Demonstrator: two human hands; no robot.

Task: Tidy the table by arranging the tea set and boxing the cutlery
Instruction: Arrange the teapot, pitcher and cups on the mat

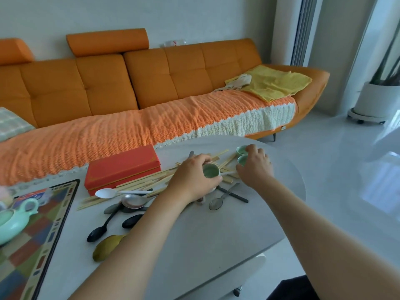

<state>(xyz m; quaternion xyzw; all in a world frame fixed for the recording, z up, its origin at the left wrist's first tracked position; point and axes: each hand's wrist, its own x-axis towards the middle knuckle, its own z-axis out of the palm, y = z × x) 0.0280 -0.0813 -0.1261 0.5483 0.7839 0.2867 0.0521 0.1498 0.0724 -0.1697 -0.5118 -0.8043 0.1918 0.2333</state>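
Head view: left hand (192, 178) curled around a green teacup (211, 171), held over scattered chopsticks (138, 185) on the white table (216, 230). Right hand (255, 167) resting fingers on two more green cups (242, 155) near the far edge; grip unclear. Red box (123, 167) closed, behind loose spoons (121, 204). Green teapot (15, 219) on patterned tray (43, 234) at left.

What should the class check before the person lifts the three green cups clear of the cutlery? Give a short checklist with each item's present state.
1. Left hand wrapped round a green cup: ok.
2. Right hand on the two far cups: touching; firm hold cannot tell.
3. Cups empty: cannot tell.
4. Chopsticks clear of the cups: not ok, they lie right beside them.
5. Room on the patterned tray by the teapot: ok.
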